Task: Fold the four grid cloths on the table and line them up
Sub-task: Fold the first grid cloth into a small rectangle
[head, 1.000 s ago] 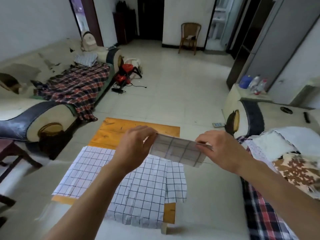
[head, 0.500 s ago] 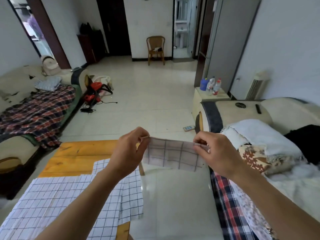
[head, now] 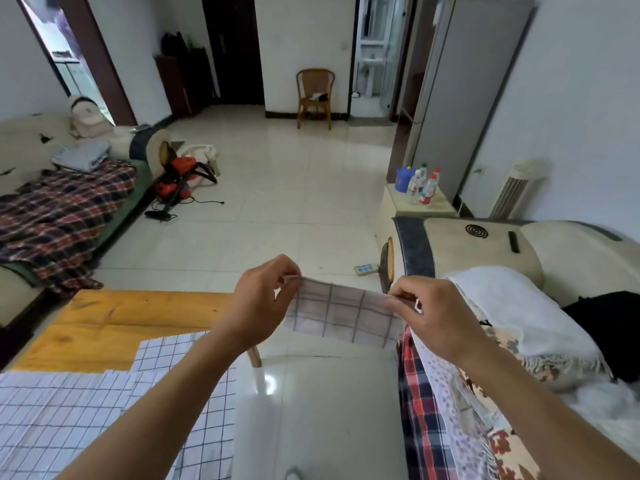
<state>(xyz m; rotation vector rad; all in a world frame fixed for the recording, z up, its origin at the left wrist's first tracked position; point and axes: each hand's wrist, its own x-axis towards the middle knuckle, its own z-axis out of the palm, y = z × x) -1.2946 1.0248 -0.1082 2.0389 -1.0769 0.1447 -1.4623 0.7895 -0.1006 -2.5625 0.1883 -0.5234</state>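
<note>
A small folded grid cloth [head: 341,315], white with dark lines, hangs in the air to the right of the table, above the floor. My left hand [head: 261,299] pinches its upper left corner and my right hand [head: 433,313] pinches its upper right corner, so it is stretched between them. More grid cloths [head: 69,410] lie spread flat and overlapping on the wooden table [head: 104,320] at the lower left, partly hidden by my left forearm.
A sofa with plaid and patterned blankets [head: 450,410] stands close on the right. Another sofa with a plaid blanket [head: 59,213] is at the left. A red vacuum [head: 180,178] lies on the tiled floor; a wooden chair [head: 314,95] stands far back.
The view has swung right and up, so the table has slid to the lower left. Both hands keep pinching the small cloth, now held beside the table, not over it.
</note>
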